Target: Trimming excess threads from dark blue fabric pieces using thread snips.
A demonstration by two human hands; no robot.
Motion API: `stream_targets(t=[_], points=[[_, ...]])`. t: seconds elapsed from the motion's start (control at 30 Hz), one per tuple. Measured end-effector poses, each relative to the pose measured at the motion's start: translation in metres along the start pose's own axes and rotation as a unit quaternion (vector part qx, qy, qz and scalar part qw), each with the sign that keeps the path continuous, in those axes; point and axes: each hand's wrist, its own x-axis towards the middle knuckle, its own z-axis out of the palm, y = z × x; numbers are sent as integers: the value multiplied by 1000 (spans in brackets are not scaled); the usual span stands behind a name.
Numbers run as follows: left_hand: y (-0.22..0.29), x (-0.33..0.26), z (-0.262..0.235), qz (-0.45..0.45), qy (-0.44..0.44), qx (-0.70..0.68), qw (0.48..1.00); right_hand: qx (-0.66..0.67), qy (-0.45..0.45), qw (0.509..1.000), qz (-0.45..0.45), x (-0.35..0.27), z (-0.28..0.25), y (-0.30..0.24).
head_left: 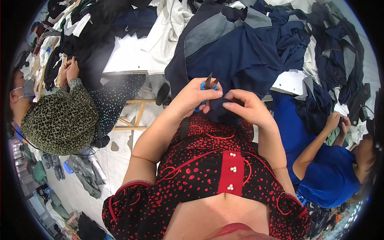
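Left hand (195, 96) round scissors (208, 82), right hand (251, 107) closed on cloth (220, 112); garment heaps (240, 52), tiled floor (118, 162)

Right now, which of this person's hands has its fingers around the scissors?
The left hand's fingers grip the blue-handled scissors; the right hand's fingers touch dark navy cloth instead.

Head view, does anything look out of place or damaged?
Maybe the grey bundle, crumpled on the floor at lower left: it looks stray, apart from the heaped cloth ahead. Nothing plainly looks spilled or damaged; the left hand holds scissors and the right hand pinches navy cloth.
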Motion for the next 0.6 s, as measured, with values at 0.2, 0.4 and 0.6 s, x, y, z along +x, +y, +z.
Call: stream_targets(t=[0.2,0.4,0.6], points=[[4,0,-2,10,-12,-67,998,185,-12,980,76,-2,0,5],[-1,-1,-3,15,-12,-56,998,212,17,974,76,-3,2,7],[4,0,-9,84,50,71,993,219,35,974,48,-3,-2,15]])
